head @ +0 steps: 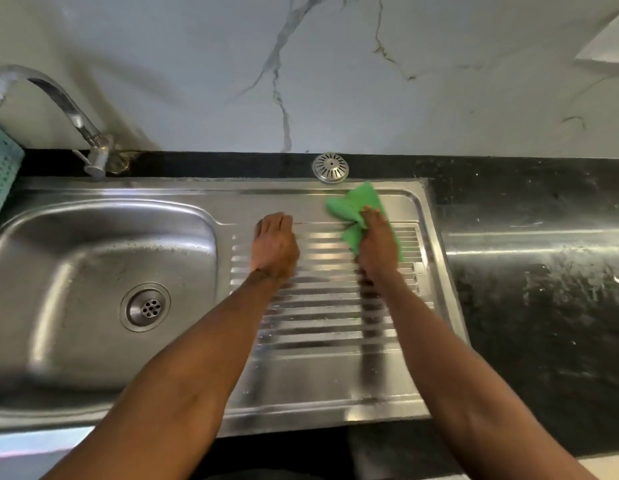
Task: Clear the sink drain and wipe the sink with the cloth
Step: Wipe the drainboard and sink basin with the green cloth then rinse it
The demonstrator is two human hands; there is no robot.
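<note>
- Nearest you, both bare forearms reach out over the stainless steel sink [103, 396], crossing its front rim onto the ribbed drainboard [321, 317]
- Down in the basin on your left, the drain [146, 307] shows its ring of small holes with nothing sitting on it
- Your left hand [274, 244] lies flat on the drainboard's far ribs, fingers straight and together, holding nothing
- Your right hand [376, 242] is just beside it, fingers curled round the green cloth [353, 206] and pressing it onto the steel (part of the cloth is bunched under the palm, the rest fans out toward the far corner of the drainboard)
- Past the cloth, a round slotted strainer cover [330, 167] sits on the black counter [529, 244] right at the sink's back edge
- Far left, the curved tap [63, 105] arcs over the basin, with a teal perforated basket [1, 174] at the frame's edge
- Behind it all stands a veined marble wall [301, 74]
</note>
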